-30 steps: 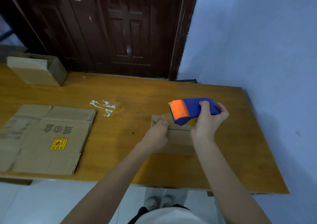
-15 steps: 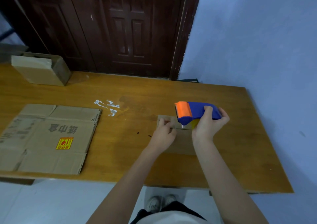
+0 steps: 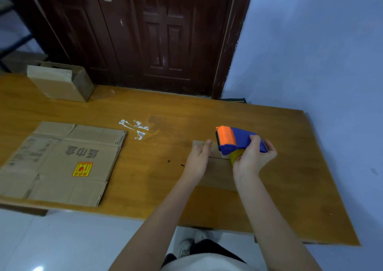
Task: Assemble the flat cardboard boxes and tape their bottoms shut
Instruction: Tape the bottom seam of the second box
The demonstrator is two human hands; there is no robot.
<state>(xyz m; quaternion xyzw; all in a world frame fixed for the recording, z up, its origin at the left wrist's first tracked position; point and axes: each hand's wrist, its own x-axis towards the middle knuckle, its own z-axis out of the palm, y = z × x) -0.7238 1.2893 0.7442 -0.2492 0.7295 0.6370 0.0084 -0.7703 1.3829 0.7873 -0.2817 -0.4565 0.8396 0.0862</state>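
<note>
A small brown cardboard box (image 3: pixel 217 171) sits on the orange-brown wooden desk (image 3: pixel 290 187), its closed flaps facing up and a seam running across its top. The left hand (image 3: pixel 196 160) rests on the left part of this box with its fingers straight and together, pointing away from the person and pressing the flap down; it grips nothing. The right hand (image 3: pixel 253 159) holds a blue plastic tape dispenser with an orange front roller (image 3: pixel 234 141), fingers curled round the blue handle and thumb on top, so that the dispenser sits over the far right part of the box with its orange end toward the left hand. A yellow roll of tape shows just under the blue body, against the right palm. Whether the dispenser's edge touches the cardboard cannot be told. Well to the left of the small box lies a large flattened brown cardboard box with dark printed characters and a yellow and red sticker (image 3: pixel 62 162), flat on the desk and reaching its near edge. Between that flat sheet and the small box, farther back, is a patch of white smears (image 3: pixel 136 128) on the wood. Far behind and left of the small box, at the desk's back edge, stands an open brown cardboard carton (image 3: pixel 62 84). Behind the desk is a dark brown panelled wooden door (image 3: pixel 161 42), and to the right of the small box rises a pale blue wall (image 3: pixel 321 52).
</note>
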